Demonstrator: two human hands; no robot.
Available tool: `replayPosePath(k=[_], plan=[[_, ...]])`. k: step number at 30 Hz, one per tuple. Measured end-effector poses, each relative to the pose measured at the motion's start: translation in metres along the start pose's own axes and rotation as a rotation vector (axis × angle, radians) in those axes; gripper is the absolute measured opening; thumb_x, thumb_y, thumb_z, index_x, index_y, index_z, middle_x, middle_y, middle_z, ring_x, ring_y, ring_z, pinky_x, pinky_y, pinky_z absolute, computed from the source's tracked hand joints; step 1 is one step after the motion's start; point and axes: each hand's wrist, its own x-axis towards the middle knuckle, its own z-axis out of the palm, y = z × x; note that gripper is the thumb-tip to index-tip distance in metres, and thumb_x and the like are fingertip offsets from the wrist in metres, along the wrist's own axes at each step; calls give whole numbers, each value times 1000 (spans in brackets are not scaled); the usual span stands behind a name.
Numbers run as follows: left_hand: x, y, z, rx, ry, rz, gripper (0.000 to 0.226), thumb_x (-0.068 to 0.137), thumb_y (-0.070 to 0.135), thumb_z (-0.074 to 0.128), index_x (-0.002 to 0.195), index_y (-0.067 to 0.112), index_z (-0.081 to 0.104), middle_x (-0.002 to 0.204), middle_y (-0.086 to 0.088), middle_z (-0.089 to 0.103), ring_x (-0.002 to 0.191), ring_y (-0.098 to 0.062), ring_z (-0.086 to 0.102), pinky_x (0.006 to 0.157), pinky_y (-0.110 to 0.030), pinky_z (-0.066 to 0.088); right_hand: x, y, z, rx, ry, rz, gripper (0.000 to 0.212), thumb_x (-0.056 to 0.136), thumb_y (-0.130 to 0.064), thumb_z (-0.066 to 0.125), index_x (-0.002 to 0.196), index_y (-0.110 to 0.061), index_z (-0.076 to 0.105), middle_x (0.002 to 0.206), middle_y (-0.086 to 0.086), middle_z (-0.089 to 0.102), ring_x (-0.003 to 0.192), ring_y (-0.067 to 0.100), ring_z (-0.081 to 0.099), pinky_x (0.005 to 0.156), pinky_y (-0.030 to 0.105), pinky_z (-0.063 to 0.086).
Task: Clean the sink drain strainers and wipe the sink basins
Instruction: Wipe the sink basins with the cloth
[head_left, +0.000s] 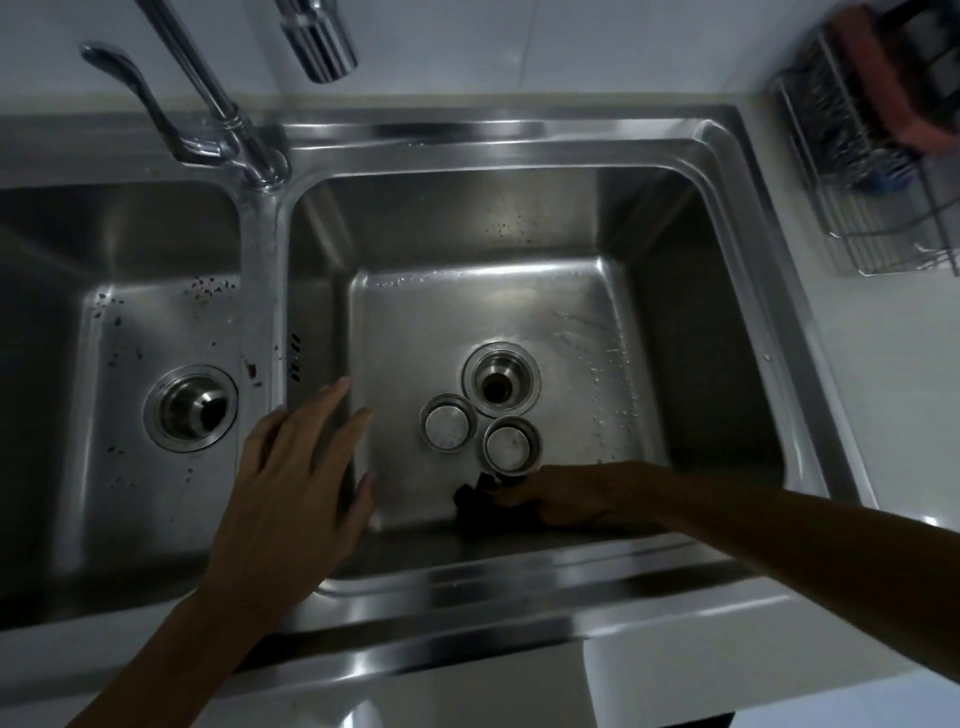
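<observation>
Right hand down on the right basin floor, fingers closed on a dark cloth; left hand spread flat, holding nothing. Just beyond, two strainers sit side by side, touching the open drain. Left basin speckled with debris.

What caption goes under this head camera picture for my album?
Right hand wipes the right basin with a dark cloth beside two removed strainers; open left hand hovers.
</observation>
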Motion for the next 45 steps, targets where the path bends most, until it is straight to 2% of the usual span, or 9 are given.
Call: replayPosePath(k=[9, 13, 18, 21, 25, 30, 36, 38, 45], plan=[[-1, -6, 9, 18, 59, 32, 56, 96, 40, 55, 142, 9, 58, 161, -12, 41, 138, -32, 51, 119, -53, 31, -57, 88, -16, -206, -42, 185, 57, 102, -4, 48, 155, -23, 37, 155, 10, 44, 136, 30, 48, 114, 36, 38], [-1, -7, 12, 21, 65, 26, 58, 96, 43, 52, 144, 13, 54, 162, -9, 39, 138, -30, 51, 121, -49, 27, -55, 106, -6, -485, 7, 181, 70, 104, -2, 44, 161, -28, 13, 170, 3, 5, 151, 33, 23, 121, 39, 27], [-1, -9, 15, 37, 56, 32, 61, 94, 47, 51, 147, 16, 52, 166, -5, 34, 143, -28, 47, 120, -51, 30, -28, 115, -8, -531, 337, 360, 71, 108, -26, 33, 159, -20, -16, 165, 11, -25, 156, 34, -7, 125, 47, 16], [-1, -7, 14, 54, 55, 43, 65, 92, 52, 54, 146, 15, 54, 167, -5, 33, 147, -26, 43, 118, -55, 32, 3, 113, -45, -476, 610, 391, 70, 108, -45, 23, 159, -16, -15, 166, 11, -22, 156, 32, -10, 126, 44, 11], [-1, -5, 13, 65, 76, 48, 67, 91, 54, 54, 143, 12, 58, 166, -6, 36, 147, -26, 44, 117, -56, 33, 43, 104, -98, -409, 800, 378, 71, 107, -50, 23, 161, -16, -8, 168, 14, -15, 156, 33, -10, 126, 48, 9], [0, -6, 13, 69, 99, 54, 65, 92, 54, 55, 141, 12, 61, 165, -7, 36, 145, -27, 46, 116, -56, 35, 45, 120, -59, -622, 748, 150, 67, 105, -50, 20, 162, -19, 2, 170, 11, -5, 156, 32, 1, 126, 48, 13], [2, -2, 13, 43, 98, 31, 65, 89, 55, 61, 139, 13, 63, 164, -7, 39, 145, -27, 46, 115, -55, 36, 81, 107, -97, -192, 1044, 466, 66, 107, -38, 28, 161, -8, 4, 168, 21, -3, 155, 40, 0, 125, 52, 11], [1, -3, 13, 33, 80, 21, 66, 88, 55, 62, 140, 14, 61, 163, -8, 40, 146, -27, 45, 114, -56, 36, 109, 70, -117, -125, 1037, 353, 65, 108, -34, 31, 161, -10, 3, 168, 19, -5, 155, 40, -4, 125, 55, 10], [-2, -5, 13, 1, 39, 3, 69, 88, 59, 63, 144, 18, 58, 166, -5, 36, 153, -22, 35, 122, -49, 27, 131, 2, -111, -405, 777, -119, 80, 100, -19, 57, 162, -21, 7, 170, 8, -3, 156, 34, 2, 124, 48, 20]])
